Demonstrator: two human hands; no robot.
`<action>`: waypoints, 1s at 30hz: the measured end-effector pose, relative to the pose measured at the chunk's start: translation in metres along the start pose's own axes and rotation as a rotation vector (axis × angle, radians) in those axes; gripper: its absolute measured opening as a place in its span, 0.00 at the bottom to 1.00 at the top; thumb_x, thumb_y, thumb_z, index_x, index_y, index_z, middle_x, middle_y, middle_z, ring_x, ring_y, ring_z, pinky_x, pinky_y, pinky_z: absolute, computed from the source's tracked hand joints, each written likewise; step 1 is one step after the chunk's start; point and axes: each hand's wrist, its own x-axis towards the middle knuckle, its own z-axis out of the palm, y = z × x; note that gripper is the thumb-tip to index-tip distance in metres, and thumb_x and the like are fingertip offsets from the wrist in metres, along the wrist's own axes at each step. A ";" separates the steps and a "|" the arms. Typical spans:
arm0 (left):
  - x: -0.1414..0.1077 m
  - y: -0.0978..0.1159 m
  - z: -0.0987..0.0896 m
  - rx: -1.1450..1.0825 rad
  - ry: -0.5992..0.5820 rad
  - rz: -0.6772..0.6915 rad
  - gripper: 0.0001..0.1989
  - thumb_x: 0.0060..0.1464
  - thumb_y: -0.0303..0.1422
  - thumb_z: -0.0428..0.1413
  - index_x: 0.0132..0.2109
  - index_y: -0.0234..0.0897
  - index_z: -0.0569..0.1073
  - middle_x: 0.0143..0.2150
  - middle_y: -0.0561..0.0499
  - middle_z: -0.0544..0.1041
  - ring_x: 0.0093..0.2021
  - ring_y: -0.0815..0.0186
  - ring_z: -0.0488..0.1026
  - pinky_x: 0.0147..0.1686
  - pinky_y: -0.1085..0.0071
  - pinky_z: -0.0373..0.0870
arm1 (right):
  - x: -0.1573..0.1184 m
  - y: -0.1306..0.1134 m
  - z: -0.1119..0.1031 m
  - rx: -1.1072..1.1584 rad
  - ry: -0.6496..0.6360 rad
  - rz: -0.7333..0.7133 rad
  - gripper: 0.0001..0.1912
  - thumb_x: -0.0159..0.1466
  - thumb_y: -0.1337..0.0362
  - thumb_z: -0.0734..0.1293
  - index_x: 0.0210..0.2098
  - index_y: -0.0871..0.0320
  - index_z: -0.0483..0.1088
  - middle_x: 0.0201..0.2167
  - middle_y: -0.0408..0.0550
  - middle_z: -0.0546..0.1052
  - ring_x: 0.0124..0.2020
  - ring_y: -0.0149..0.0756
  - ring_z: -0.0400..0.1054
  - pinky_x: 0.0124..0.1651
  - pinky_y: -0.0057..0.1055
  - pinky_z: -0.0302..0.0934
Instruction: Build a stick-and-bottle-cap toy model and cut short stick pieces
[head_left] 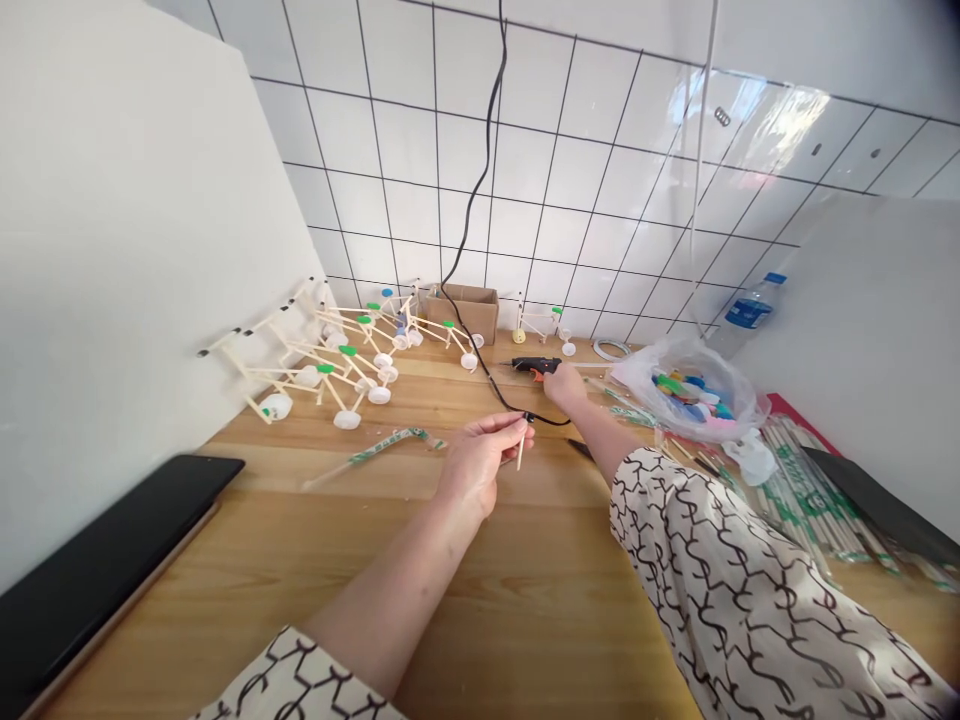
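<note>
My left hand (484,450) is closed in a pinch over the middle of the table. Between its thumb and fingers is a short, thin wooden stick (520,452), with a small black piece (528,417) at its upper end. Farther out, my right hand (568,387) is wrapped round the handle end of a black and orange glue gun (534,366), whose nozzle points left. A black cable (480,362) runs down the wall and across the table between the two hands.
Several stick models (337,360) with white cap wheels stand at the left, near a cardboard box (469,312). A bag of coloured caps (686,395), wrapped chopsticks (814,490) and a bottle (754,308) are at the right. A black phone-like slab (112,550) lies front left.
</note>
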 end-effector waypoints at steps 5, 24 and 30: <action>-0.001 -0.003 0.001 0.033 -0.031 -0.003 0.10 0.32 0.27 0.65 0.28 0.31 0.77 0.22 0.47 0.77 0.23 0.70 0.72 0.25 0.75 0.60 | -0.025 -0.004 -0.013 0.011 0.102 -0.044 0.12 0.57 0.72 0.62 0.41 0.69 0.68 0.49 0.67 0.66 0.54 0.51 0.57 0.52 0.42 0.51; -0.017 -0.010 0.006 0.203 -0.229 -0.084 0.11 0.32 0.30 0.66 0.28 0.32 0.78 0.23 0.48 0.78 0.24 0.69 0.71 0.28 0.74 0.60 | -0.148 0.041 -0.066 0.771 -0.282 -0.225 0.09 0.53 0.61 0.67 0.31 0.59 0.72 0.28 0.43 0.74 0.28 0.28 0.62 0.35 0.29 0.56; -0.019 -0.007 0.008 0.232 -0.247 -0.087 0.10 0.32 0.30 0.65 0.27 0.32 0.78 0.22 0.48 0.77 0.24 0.69 0.71 0.29 0.73 0.61 | -0.148 0.041 -0.069 0.740 -0.332 -0.252 0.07 0.52 0.62 0.67 0.30 0.59 0.72 0.24 0.41 0.72 0.26 0.28 0.62 0.34 0.29 0.56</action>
